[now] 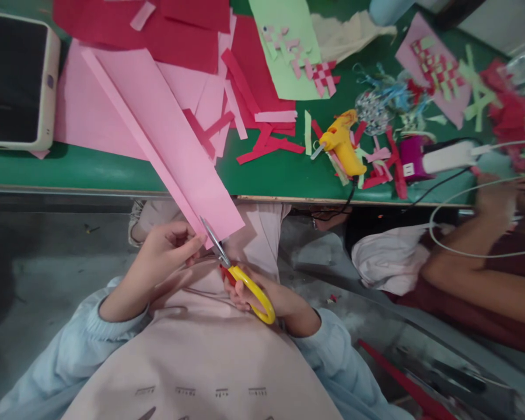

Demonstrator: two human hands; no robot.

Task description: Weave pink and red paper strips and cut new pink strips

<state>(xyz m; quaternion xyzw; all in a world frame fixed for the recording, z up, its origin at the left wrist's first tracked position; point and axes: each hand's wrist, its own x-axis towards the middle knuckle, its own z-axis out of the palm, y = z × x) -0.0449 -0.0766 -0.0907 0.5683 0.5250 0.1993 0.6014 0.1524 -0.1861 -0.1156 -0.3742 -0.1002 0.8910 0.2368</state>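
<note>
A long pink sheet of paper [175, 134] slants from the table over its front edge toward my lap, a folded strip running along its left side. My left hand [168, 248] pinches the near left corner of this sheet between thumb and fingers. In my right hand [249, 289] is a pair of scissors with yellow and red handles [260, 300]. Their blades meet the near end of the pink paper, close by my left fingertips, at the line of the folded strip.
Red sheets [179, 35] and cut strips [271, 143] lie on the green table [114, 172]. A phone or tablet [15, 81] is at the left. A yellow glue gun [345, 143] and a power strip [448, 157] lie right, near a co-worker's arm [476, 262].
</note>
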